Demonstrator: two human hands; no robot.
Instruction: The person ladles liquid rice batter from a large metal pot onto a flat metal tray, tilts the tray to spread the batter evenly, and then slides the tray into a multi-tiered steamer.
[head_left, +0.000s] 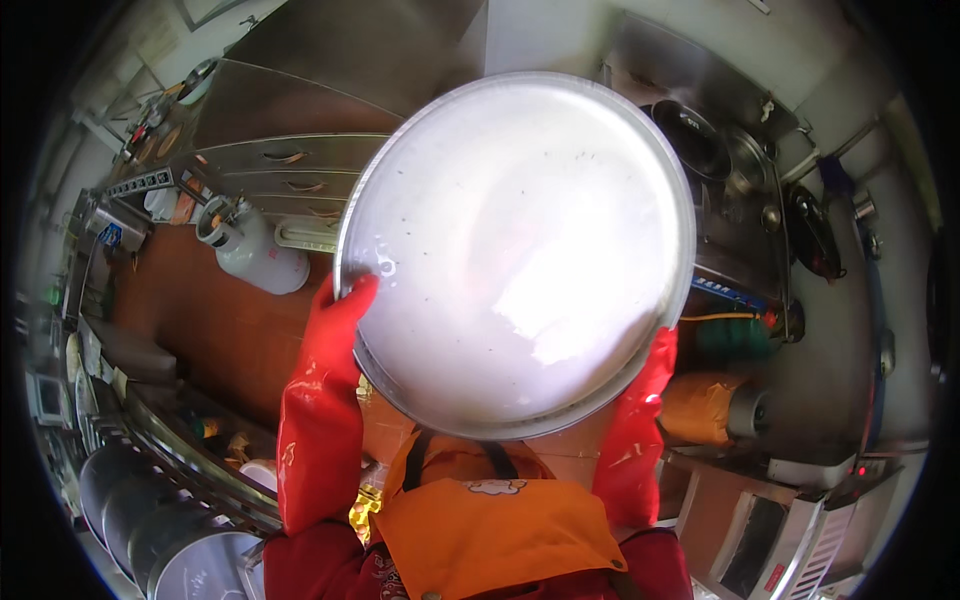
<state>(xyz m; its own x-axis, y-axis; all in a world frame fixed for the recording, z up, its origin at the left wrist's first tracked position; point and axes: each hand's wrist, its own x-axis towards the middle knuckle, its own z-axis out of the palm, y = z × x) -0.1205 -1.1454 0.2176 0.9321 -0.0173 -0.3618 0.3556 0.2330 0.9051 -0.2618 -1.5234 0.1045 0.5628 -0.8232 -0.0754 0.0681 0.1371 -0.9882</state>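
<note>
A wide round metal basin (480, 247) fills the middle of the view, tilted toward me. Small dark specks and a few water drops show on its pale, shiny inner face. Glare hides part of that face. My left hand (341, 307), in a long red rubber glove, grips the left rim with the thumb over the inside. On the lower right rim, my right hand (657, 356) holds on in a matching glove; its fingers are mostly hidden behind the basin. An orange apron (495, 525) covers my front, just below the basin.
A gas cylinder (259, 251) stands on the brown floor at left, by a steel drawer unit (300, 165). To the right is a steel counter with a black wok (691, 139). Large metal lids or pans (202, 566) line a rack at lower left. An orange bag (694, 409) sits at right.
</note>
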